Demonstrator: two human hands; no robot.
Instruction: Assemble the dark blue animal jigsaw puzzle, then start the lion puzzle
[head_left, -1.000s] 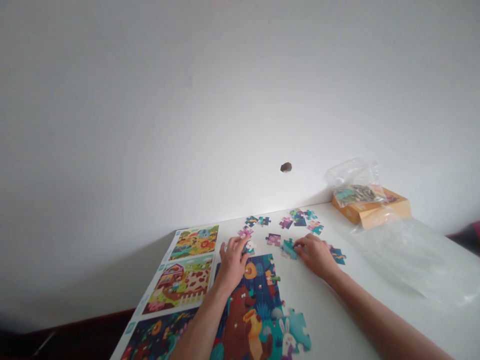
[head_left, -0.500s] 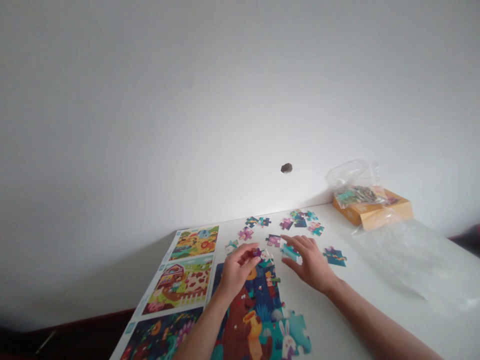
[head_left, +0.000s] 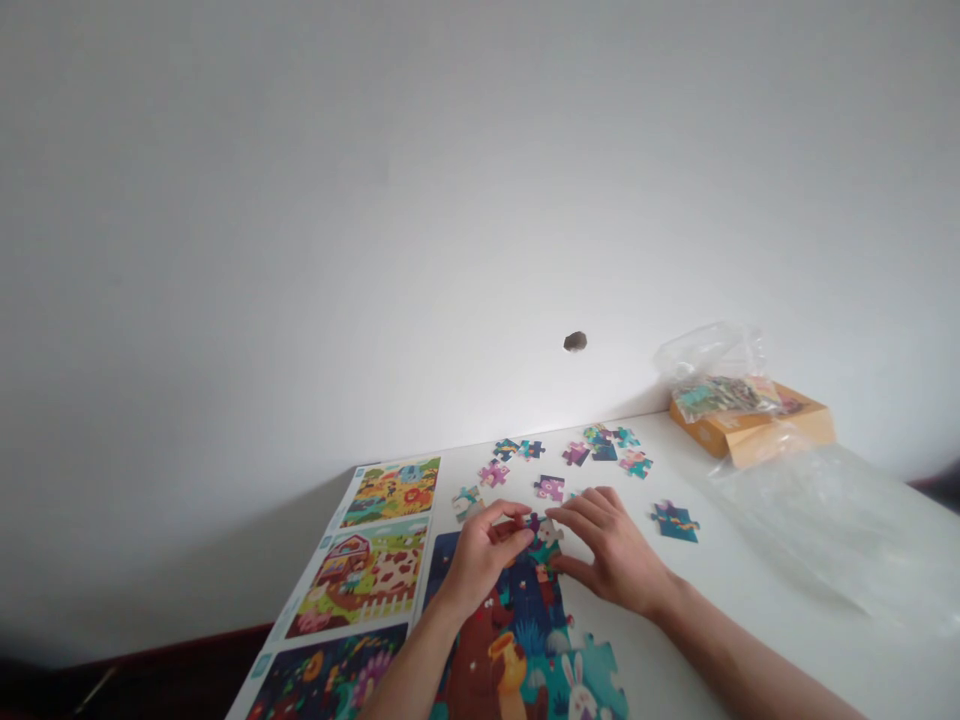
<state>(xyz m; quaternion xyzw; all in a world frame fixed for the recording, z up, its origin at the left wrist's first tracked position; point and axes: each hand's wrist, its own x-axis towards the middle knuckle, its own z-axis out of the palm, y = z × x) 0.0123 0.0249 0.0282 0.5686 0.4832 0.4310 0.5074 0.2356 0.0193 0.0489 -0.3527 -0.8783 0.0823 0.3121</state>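
Observation:
The partly joined jigsaw puzzle (head_left: 529, 610), showing a brown bear, a honey pot and a white rabbit, lies on the table in front of me. My left hand (head_left: 487, 555) is over its top edge, thumb and fingers pinched on a small dark purple and teal puzzle piece (head_left: 535, 524), partly covered by the fingertips. From the right comes my right hand (head_left: 619, 550), thumb and index finger apart, their tips beside a piece with a white figure (head_left: 550, 533) at the top right corner. Whether they press on it, I cannot tell.
Loose puzzle pieces (head_left: 550, 488) are scattered behind my hands, and a dark blue piece (head_left: 676, 521) lies to the right. A picture sheet (head_left: 367, 570) lies left. At the back right, a plastic bag of pieces (head_left: 724, 393) rests on an orange box (head_left: 802, 415), with clear plastic (head_left: 810, 530) before it.
My right hand has moved left and nearer, its fingertips now close to my left hand's. My left hand has shifted slightly right and nearer with the piece at the puzzle's top edge.

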